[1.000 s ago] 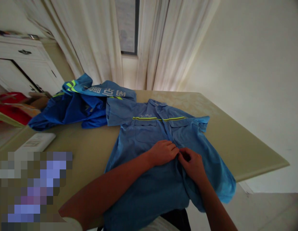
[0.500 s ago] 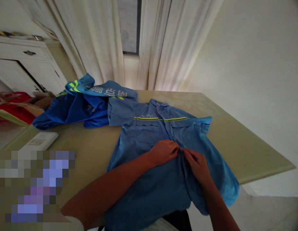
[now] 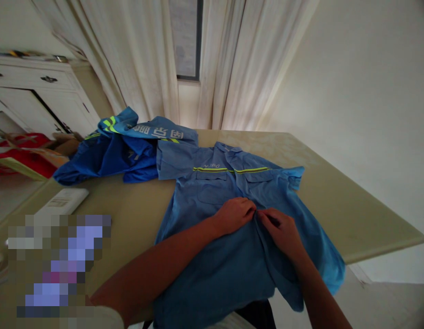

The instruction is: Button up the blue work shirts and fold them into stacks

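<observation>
A light blue work shirt (image 3: pixel 212 256) with a yellow reflective chest stripe lies front up on the beige table (image 3: pixel 352 201), its hem hanging over the near edge. My left hand (image 3: pixel 232 214) and my right hand (image 3: pixel 280 230) meet at the shirt's front opening just below the chest pockets. Both hands have their fingers curled and pinched on the placket fabric, fingertips almost touching. What sits between the fingertips is too small to make out.
A heap of darker blue garments (image 3: pixel 123 146) with yellow stripes and white lettering lies at the table's far left. A white flat object (image 3: pixel 63 201) rests near the left edge. A white cabinet (image 3: pixel 37 100) stands left, cream curtains (image 3: pixel 232 64) behind.
My hands stay pinched at the shirt's front opening with only small finger movements. The view has drifted slightly, so everything sits a little further right in the picture.
</observation>
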A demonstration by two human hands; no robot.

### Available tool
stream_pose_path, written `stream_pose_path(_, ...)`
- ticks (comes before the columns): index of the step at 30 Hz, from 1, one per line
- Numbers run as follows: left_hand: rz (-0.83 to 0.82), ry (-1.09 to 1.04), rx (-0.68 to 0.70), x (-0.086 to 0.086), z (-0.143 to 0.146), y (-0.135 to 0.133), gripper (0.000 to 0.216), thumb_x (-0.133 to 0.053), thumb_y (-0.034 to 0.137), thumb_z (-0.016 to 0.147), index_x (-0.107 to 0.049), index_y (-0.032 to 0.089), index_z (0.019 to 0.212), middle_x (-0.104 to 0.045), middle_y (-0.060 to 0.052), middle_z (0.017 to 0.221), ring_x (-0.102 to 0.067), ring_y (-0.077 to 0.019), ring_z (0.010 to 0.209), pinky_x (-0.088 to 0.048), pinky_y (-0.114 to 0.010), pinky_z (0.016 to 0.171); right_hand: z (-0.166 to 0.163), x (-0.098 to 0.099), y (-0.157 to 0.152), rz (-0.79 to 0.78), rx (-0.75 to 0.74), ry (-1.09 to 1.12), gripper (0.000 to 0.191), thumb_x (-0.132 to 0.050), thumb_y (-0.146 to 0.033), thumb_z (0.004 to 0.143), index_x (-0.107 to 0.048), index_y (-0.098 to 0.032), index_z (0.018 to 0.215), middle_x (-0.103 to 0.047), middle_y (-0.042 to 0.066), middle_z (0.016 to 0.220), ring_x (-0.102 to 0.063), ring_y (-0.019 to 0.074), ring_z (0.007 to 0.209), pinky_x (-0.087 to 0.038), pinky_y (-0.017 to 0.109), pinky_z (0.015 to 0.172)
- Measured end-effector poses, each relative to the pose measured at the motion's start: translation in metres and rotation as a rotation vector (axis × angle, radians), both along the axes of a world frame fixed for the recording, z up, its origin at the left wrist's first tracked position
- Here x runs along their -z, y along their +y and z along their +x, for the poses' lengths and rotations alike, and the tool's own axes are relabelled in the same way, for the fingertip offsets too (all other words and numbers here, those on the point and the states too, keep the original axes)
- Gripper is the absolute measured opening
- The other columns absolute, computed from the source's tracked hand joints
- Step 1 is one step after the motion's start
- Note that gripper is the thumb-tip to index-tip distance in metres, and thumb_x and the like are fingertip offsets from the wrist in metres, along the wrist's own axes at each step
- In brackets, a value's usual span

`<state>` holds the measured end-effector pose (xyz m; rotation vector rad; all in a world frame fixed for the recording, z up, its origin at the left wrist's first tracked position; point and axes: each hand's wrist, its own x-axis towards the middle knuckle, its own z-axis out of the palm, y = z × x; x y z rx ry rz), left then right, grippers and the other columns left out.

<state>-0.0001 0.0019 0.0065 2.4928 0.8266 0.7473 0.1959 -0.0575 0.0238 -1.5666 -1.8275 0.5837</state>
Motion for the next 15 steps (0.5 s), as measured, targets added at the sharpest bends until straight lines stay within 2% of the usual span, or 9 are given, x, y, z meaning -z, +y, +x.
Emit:
stream_pose_path(4,0.03,-0.006,-0.002,-0.001,0.0016,-0.0008,0.018,-0.051,0.025,0.102,-0.066,0.018,0.106,-0.071,-0.006,0.102,-0.064,-0.0197,0.097,-0.051,-0.032,0.092,0.0011,0.0064,0.0007,-0.01,0.073,0.141,0.038,-0.063,-0.054,0.089,-0.079,-0.019,0.095,-0.076,0.005,0.079,-0.069,0.0234,0.07,-0.055,0.033,0.065)
stream_pose_path(7,0.041,-0.015,0.006,0.0008,0.0025,-0.0016,0.018,-0.05,0.026,0.103,-0.065,0.018,0.106,-0.07,-0.006,0.104,-0.064,-0.0195,0.099,-0.051,-0.032,0.094,0.0014,0.0081,0.0004,-0.004,0.08,0.174,0.034,-0.067,-0.052,0.087,-0.079,-0.02,0.094,-0.078,0.007,0.085,-0.072,0.0253,0.078,-0.057,0.036,0.072)
stream_pose_path(11,0.045,0.002,-0.022,0.0033,0.0025,-0.0024,0.016,-0.05,0.025,0.103,-0.064,0.019,0.107,-0.069,-0.005,0.105,-0.064,-0.0192,0.099,-0.051,-0.032,0.093,0.0006,0.0099,-0.0009,0.007,0.076,0.15,0.032,-0.067,-0.052,0.087,-0.078,-0.022,0.092,-0.078,0.007,0.087,-0.073,0.0262,0.081,-0.058,0.038,0.075)
stream_pose_path(15,0.054,0.04,-0.015,0.0035,0.0026,-0.0022,0.016,-0.048,0.024,0.104,-0.062,0.019,0.108,-0.069,-0.005,0.106,-0.065,-0.0189,0.099,-0.051,-0.031,0.091,-0.0007,0.0116,-0.0026,0.082,0.093,0.031,0.031,-0.065,-0.051,0.088,-0.078,-0.024,0.088,-0.077,0.006,0.086,-0.071,0.0251,0.076,-0.057,0.038,0.073)
